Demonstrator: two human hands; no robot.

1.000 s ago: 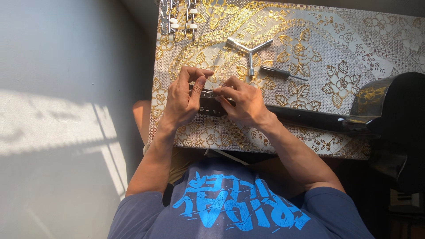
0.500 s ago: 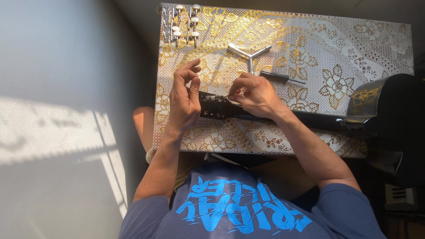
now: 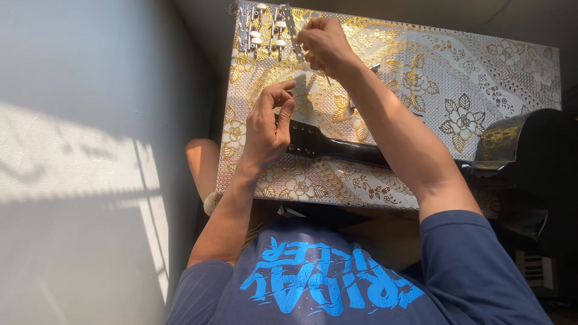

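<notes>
The black guitar neck (image 3: 337, 147) lay left-right across the gold floral tablecloth (image 3: 481, 78), headstock pointing left. Left hand (image 3: 268, 126) curled loosely on the headstock; right hand (image 3: 322, 39) pinched around 1 tuner strip (image 3: 295, 36) at the far edge.

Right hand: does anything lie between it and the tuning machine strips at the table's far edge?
Nothing visible does. The right hand is already at the tuning machine strips, fingertips beside the nearest strip, over bare patterned tablecloth. The left hand rests apart on the black guitar headstock.
</notes>
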